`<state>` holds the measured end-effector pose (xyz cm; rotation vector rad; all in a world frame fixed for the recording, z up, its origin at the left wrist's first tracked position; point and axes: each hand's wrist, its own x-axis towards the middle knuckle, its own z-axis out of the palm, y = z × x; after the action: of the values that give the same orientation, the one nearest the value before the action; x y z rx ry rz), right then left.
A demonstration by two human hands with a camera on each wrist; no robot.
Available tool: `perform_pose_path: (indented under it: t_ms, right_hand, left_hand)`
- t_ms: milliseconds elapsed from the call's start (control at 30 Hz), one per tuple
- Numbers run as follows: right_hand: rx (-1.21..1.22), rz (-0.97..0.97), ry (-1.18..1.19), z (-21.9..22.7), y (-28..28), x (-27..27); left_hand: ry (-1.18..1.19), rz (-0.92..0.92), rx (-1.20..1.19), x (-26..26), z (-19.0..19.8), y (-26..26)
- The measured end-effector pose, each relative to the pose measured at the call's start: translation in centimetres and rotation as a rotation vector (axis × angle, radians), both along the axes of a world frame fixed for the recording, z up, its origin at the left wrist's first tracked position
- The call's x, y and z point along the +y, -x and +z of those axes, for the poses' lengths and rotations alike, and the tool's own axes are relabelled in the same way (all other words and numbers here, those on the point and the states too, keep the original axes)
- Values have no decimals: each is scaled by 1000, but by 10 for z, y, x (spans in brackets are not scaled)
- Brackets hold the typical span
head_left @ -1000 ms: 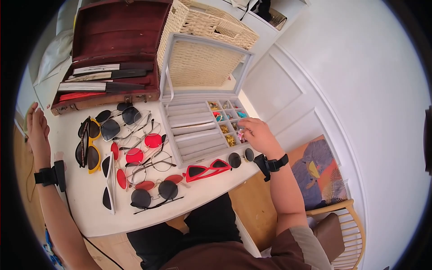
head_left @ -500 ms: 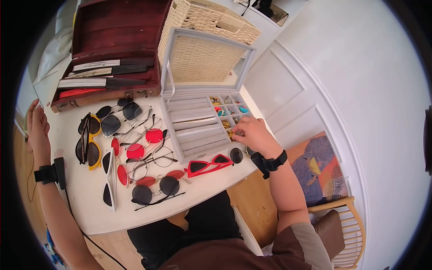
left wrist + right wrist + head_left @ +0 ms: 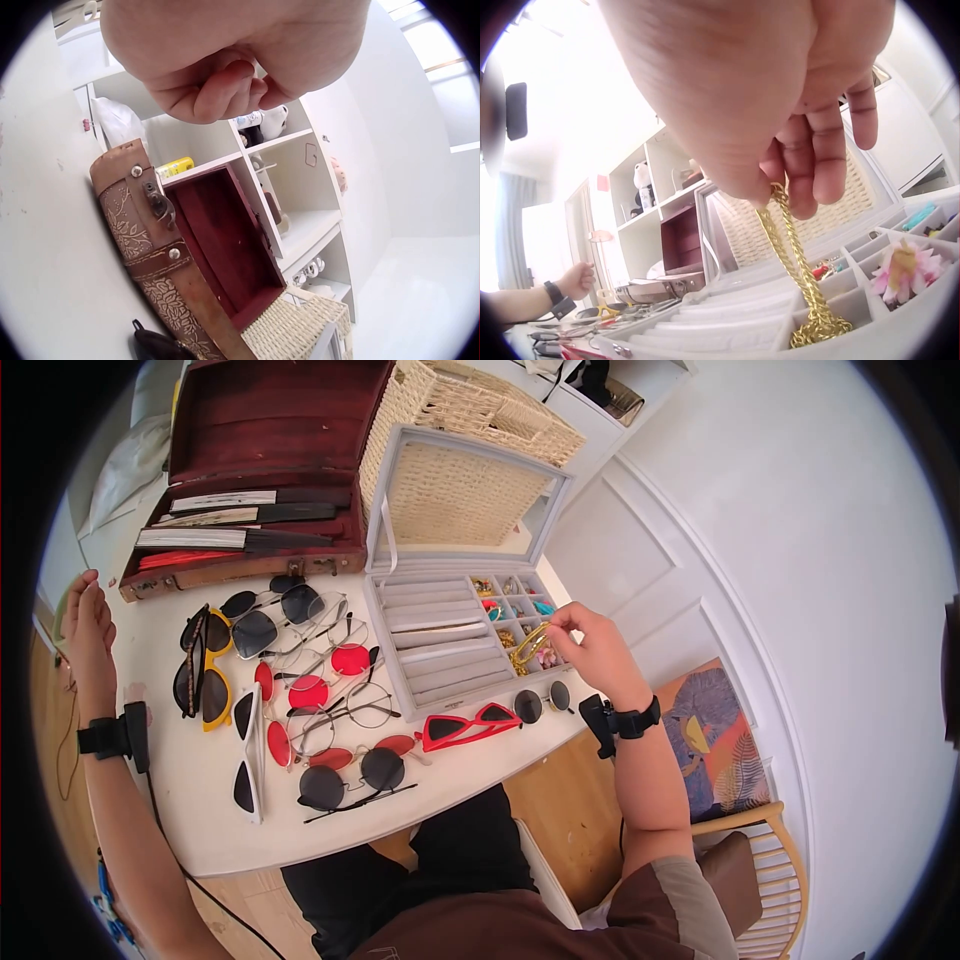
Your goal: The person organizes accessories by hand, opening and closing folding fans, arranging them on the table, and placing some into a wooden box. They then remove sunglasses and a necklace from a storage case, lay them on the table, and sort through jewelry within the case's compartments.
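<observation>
My right hand (image 3: 600, 657) pinches a gold chain (image 3: 799, 274) between thumb and index finger, the other fingers hanging down. Two strands rise from a small compartment, where the rest of the chain lies coiled. The grey jewelry box (image 3: 390, 660) stands with its clear lid raised. A pink flower ornament (image 3: 904, 277) sits in the compartment beside the chain, and a turquoise piece (image 3: 919, 217) lies farther back. My left hand (image 3: 88, 628) is held at the table's left side, fingers loosely bent, near the suitcase (image 3: 195, 300) and holding nothing.
Several pairs of glasses spread over the white table (image 3: 230, 850), among them red-framed sunglasses (image 3: 466, 738) and yellow-framed sunglasses (image 3: 215, 700). The open suitcase holds what look like folded fans (image 3: 195, 538). Behind the jewelry box stands a woven basket (image 3: 480, 405).
My right hand has gone from the pink flower's compartment to the gold chain's, taken hold of the chain and lifted part of it. The left hand has barely moved.
</observation>
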<state>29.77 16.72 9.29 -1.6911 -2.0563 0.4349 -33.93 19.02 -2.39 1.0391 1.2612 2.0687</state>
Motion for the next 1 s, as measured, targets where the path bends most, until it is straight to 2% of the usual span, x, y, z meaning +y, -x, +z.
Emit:
perform_pose_path:
  t_ms: [67,133,333,467,533,767,833,1000]
  right_hand:
    - [-32,-15,-93,4,-1,0]
    - [68,26,-244,3,-6,2]
    - [258,28,-315,8,-11,4]
    - [302,38,-322,10,-14,6]
    - [468,68,-295,11,-14,8]
    - [669,121,-179,24,-11,6]
    - [808,102,-124,29,-6,3]
    - [963,145,-164,35,-5,2]
  left_hand:
    - [-4,0,-10,0,-1,0]
    - [-6,-4,-20,2,-2,2]
    - [6,-21,-46,1,-2,2]
    - [12,-13,-53,2,-1,0]
    - [7,-22,-46,1,-1,0]
    - [17,-14,-65,1,-1,-1]
    - [21,-9,-61,2,-1,-1]
    - [26,-20,-69,1,-1,-1]
